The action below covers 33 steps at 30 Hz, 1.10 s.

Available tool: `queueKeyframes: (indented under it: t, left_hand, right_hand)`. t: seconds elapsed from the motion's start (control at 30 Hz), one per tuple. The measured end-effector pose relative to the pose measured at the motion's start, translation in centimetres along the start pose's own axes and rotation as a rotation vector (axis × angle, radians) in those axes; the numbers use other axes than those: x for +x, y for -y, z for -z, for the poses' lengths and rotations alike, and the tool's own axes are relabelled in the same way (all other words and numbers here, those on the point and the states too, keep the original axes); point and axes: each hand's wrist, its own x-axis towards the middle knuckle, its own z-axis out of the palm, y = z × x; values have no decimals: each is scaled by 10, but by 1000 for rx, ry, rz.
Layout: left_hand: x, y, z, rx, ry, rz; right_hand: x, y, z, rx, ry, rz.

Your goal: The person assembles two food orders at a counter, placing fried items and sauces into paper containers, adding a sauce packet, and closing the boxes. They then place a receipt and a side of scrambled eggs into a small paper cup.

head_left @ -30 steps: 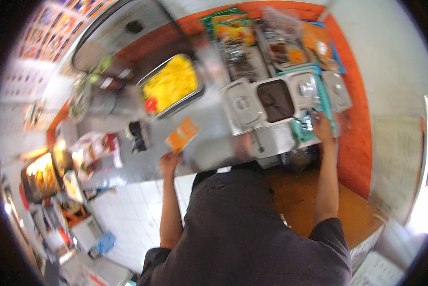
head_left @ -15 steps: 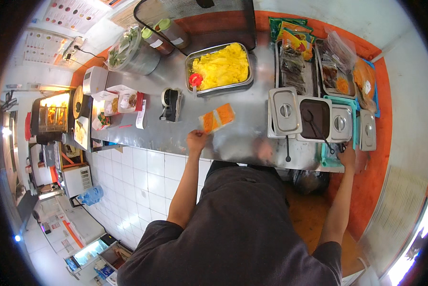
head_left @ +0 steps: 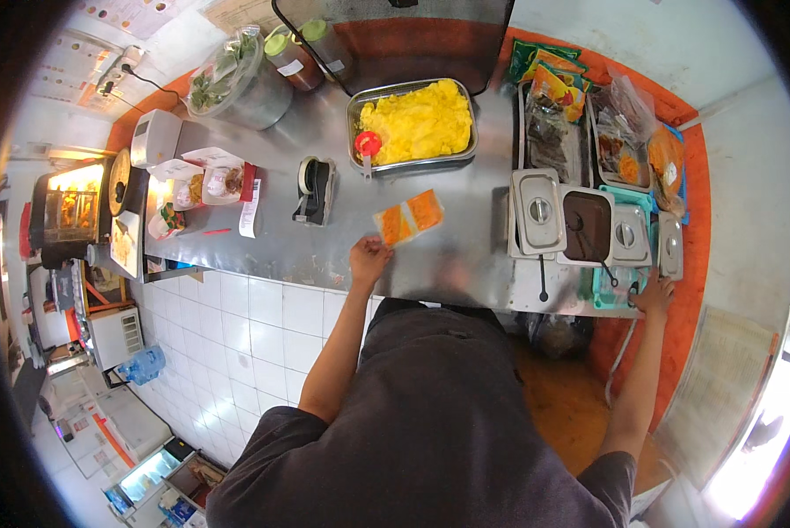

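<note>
Left hand, centre of frame: thumb and fingertips closed on the lower-left corner of an orange double packet, mid-frame over the steel counter. Right hand, right of frame, beside a teal basket: fingers bent; opening and contents cannot be told. Farther: lidded steel containers, right; tape dispenser, left of centre; tray of yellow food, upper centre.
</note>
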Motion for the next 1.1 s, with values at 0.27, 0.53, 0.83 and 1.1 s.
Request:
queueKeyframes:
  t: [0.27, 0.53, 0.83, 1.1]
  left_hand:
    - [21, 21, 14, -101, 157, 24]
    - [27, 19, 26, -24, 224, 29]
    - [29, 18, 28, -16, 254, 20]
    - [22, 17, 28, -26, 251, -8]
  right_hand:
    - [36, -37, -56, 102, -42, 65]
    - [21, -42, -96, 45, -130, 52]
    - [-8, -27, -52, 170, -241, -34]
    - [-48, -81, -18, 643, 400, 65]
